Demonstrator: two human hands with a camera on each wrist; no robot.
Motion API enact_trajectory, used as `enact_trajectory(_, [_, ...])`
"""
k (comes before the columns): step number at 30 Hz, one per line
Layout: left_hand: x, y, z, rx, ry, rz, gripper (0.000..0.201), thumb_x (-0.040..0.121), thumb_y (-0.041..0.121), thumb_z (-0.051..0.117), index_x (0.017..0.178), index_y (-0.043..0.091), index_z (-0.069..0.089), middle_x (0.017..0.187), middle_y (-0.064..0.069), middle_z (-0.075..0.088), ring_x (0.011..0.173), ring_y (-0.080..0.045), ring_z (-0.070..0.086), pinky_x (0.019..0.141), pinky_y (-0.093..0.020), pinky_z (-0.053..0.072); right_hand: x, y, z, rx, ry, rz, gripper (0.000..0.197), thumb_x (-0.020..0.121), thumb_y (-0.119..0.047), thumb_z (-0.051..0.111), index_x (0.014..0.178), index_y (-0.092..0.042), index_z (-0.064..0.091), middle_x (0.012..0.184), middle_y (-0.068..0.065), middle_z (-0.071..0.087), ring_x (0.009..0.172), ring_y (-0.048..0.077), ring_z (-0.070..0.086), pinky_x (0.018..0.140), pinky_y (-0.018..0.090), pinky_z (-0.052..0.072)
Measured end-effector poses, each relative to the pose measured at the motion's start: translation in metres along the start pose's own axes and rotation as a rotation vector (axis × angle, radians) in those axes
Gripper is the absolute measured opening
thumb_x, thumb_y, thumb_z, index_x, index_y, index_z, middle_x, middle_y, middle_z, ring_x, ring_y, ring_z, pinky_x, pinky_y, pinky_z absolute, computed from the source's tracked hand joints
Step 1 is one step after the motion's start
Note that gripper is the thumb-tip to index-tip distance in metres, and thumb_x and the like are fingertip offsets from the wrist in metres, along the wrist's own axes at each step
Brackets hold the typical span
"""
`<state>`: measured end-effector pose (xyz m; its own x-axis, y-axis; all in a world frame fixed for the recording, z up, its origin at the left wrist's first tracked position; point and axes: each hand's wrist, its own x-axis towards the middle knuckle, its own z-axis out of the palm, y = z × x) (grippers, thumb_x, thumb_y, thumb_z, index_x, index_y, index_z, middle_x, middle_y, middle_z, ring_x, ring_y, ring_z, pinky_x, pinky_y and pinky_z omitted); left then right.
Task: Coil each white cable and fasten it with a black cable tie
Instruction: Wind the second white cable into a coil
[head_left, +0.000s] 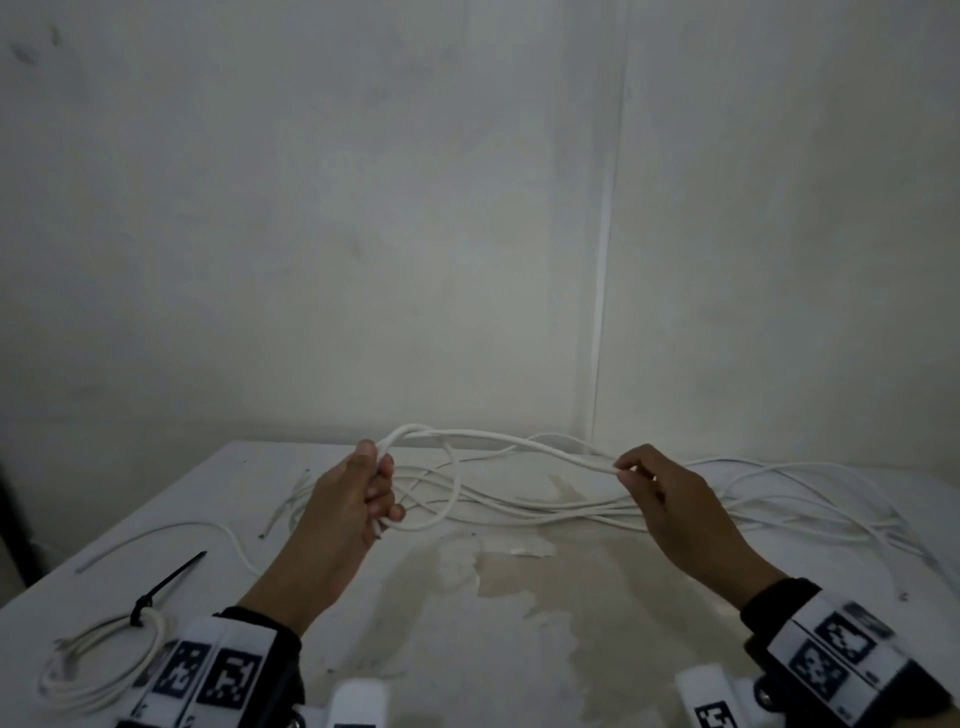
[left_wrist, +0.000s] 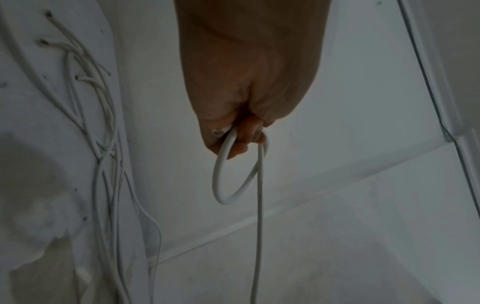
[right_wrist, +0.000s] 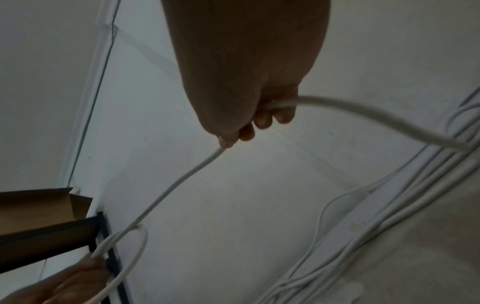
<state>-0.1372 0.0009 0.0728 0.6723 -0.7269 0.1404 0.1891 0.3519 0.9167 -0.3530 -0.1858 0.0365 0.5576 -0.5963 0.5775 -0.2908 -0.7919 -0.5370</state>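
While the white table (head_left: 519, 623) is carrying everything, the other things are best placed against it: a plain pale wall (head_left: 467, 208) is rising behind its far edge, and a brown cardboard box (right_wrist: 39, 207) on a dark frame is showing off to the left of it in the right wrist view. Worn, stained patches are spreading over the table's near middle. A loose heap of white cables (head_left: 571, 506) is lying across the table's far half, reaching toward its right edge. One finished coil (head_left: 98, 662) is resting at the table's near left corner, a black cable tie (head_left: 161, 590) cinched round it. Above the table's middle, the left hand (head_left: 345, 506) is clenching a first small loop of the cable being coiled (head_left: 509, 441), fingers curled round it, while the right hand (head_left: 670, 499) is pinching the same cable a little further along, between thumb and fingertips. The likely trouble is snagging: the trailing length is running back into the heap, so pulling could be dragging neighbouring cables up or knotting them. The stiff loop could also be springing open if the left grip is slackening
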Motion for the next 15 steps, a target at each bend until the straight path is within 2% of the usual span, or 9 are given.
enact_trajectory(2, [0.001,-0.001,0.0,0.018,0.01,0.023,0.038,0.101,0.024,0.029,0.07,0.008,0.046,0.041,0.011,0.03,0.032,-0.001,0.029,0.039,-0.014,0.038,0.001,-0.002,0.007,-0.125,-0.053,-0.041,0.007,0.094,-0.023,0.049,0.09,-0.027,0.053,0.076,-0.007,0.055,0.067,0.004,0.052,0.061,0.02,0.036])
enact_trajectory(3, [0.002,-0.001,0.0,0.029,0.015,0.032,0.038,0.101,0.024,0.029,0.07,0.009,0.046,0.041,0.011,0.03,0.033,-0.001,0.029,0.039,-0.014,0.038,0.0,-0.005,0.011,-0.222,-0.04,-0.079,0.006,0.094,-0.025,0.049,0.093,-0.024,0.055,0.081,-0.007,0.056,0.071,0.01,0.057,0.062,0.024,0.037])
enact_trajectory(4, [0.003,-0.001,0.001,0.045,0.017,0.039,0.038,0.101,0.025,0.029,0.07,0.009,0.046,0.041,0.011,0.03,0.033,-0.001,0.029,0.041,-0.015,0.038,-0.002,-0.006,0.016,-0.328,-0.01,-0.17,0.007,0.093,-0.028,0.047,0.092,-0.024,0.053,0.079,-0.007,0.058,0.067,0.014,0.059,0.057,0.025,0.037])
enact_trajectory(5, [0.004,0.0,0.001,0.064,0.017,0.043,0.038,0.1,0.025,0.03,0.07,0.01,0.047,0.041,0.012,0.031,0.034,-0.001,0.03,0.043,-0.016,0.039,-0.004,-0.005,0.021,-0.422,-0.001,-0.275,0.008,0.091,-0.031,0.044,0.088,-0.025,0.049,0.071,-0.007,0.058,0.056,0.015,0.059,0.048,0.023,0.033])
enact_trajectory(7, [0.005,0.0,0.001,0.093,0.019,0.052,0.038,0.1,0.026,0.03,0.07,0.01,0.047,0.041,0.012,0.031,0.034,-0.001,0.03,0.049,-0.02,0.038,-0.006,-0.006,0.031,-0.548,-0.001,-0.459,0.007,0.083,-0.031,0.041,0.078,-0.026,0.04,0.058,-0.007,0.053,0.038,0.013,0.05,0.036,0.019,0.022])
enact_trajectory(9, [0.004,0.001,0.003,0.116,0.025,0.064,0.038,0.101,0.025,0.029,0.07,0.01,0.047,0.041,0.012,0.031,0.034,-0.002,0.03,0.055,-0.025,0.035,-0.008,-0.011,0.041,-0.602,0.025,-0.588,0.005,0.078,-0.026,0.042,0.073,-0.026,0.043,0.055,-0.007,0.052,0.036,0.012,0.048,0.033,0.016,0.022])
enact_trajectory(12, [0.005,-0.001,0.005,0.146,0.031,0.083,0.038,0.101,0.024,0.029,0.07,0.01,0.047,0.04,0.013,0.031,0.034,-0.001,0.031,0.057,-0.027,0.033,-0.008,-0.023,0.048,-0.646,0.054,-0.704,0.023,0.076,-0.022,0.041,0.061,-0.025,0.058,0.057,-0.009,0.054,0.041,0.012,0.049,0.033,0.016,0.024])
enact_trajectory(15, [0.006,-0.004,0.006,0.2,0.035,0.1,0.038,0.101,0.026,0.029,0.07,0.011,0.047,0.039,0.012,0.032,0.034,-0.001,0.032,0.058,-0.029,0.032,-0.006,-0.037,0.055,-0.689,0.043,-0.824,0.024,0.078,-0.021,0.042,0.062,-0.025,0.06,0.06,-0.008,0.055,0.045,0.013,0.048,0.039,0.019,0.023])
